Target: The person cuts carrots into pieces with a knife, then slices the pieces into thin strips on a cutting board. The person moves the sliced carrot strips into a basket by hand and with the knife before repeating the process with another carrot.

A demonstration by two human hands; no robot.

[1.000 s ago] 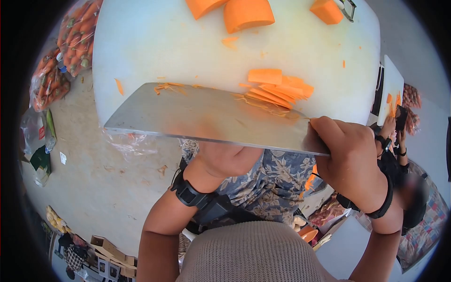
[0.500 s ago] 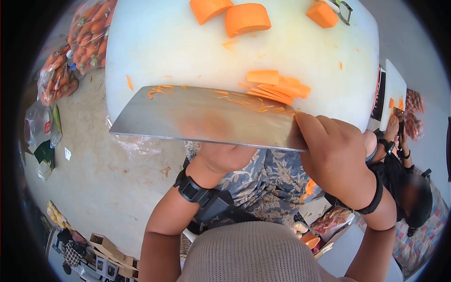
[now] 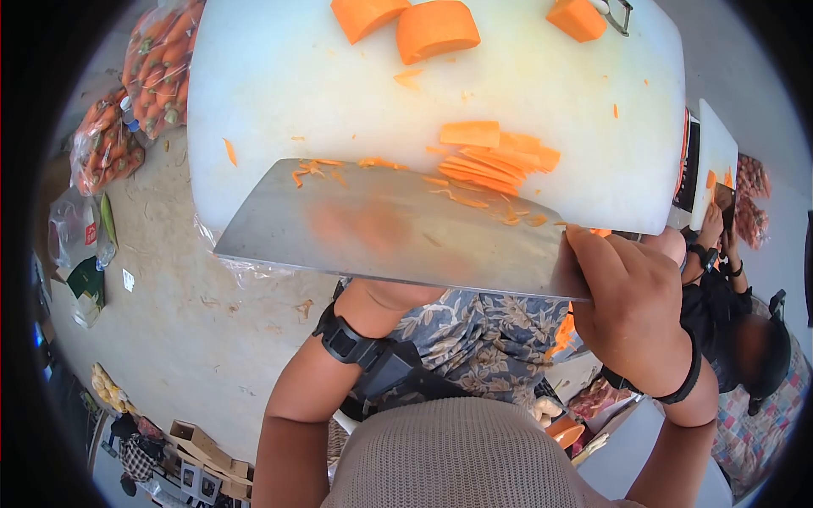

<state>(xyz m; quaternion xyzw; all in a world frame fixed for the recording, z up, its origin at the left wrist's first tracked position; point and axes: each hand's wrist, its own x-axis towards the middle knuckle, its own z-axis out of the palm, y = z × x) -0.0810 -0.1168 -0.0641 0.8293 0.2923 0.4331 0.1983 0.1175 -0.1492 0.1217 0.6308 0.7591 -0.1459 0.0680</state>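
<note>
My right hand (image 3: 633, 305) grips a wide cleaver (image 3: 398, 229) at its right end. The broad blade is tilted across the near edge of the white cutting board (image 3: 339, 93), with carrot shreds stuck along its far side. Behind the blade is my left hand (image 3: 396, 293); only its heel and wrist show, and its fingers are hidden. Just beyond the cleaver lies a fanned stack of thin carrot slices (image 3: 491, 165). Thick carrot chunks (image 3: 438, 32) sit at the far side of the board, with another carrot piece (image 3: 577, 19) beside a peeler (image 3: 621, 15).
Clear bags of carrots (image 3: 161, 68) stand on the floor at left, near plastic wrappers (image 3: 72, 224). At right, another person (image 3: 745, 347) works with a knife at a second white board (image 3: 718, 152). Cardboard boxes (image 3: 199, 444) are at lower left.
The cleaver and my right hand have moved right and nearer to my body, away from the carrot slices. My left hand stays mostly behind the blade.
</note>
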